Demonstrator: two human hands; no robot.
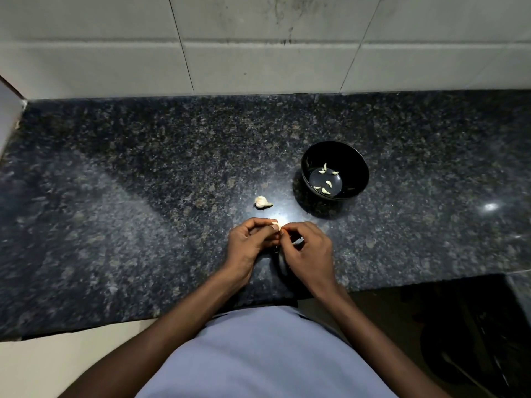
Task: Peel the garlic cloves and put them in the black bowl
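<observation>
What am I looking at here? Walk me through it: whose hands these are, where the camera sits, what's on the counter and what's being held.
There is no machine: a person wears a camera on the head, looking down at their own two hands. The left hand and right hand meet over a dark granite counter and together pinch a small garlic clove, apparently peeling it. Beyond them lies a piece of garlic bulb. To its right stands the black bowl with several peeled cloves inside. Tiled wall behind.
</observation>
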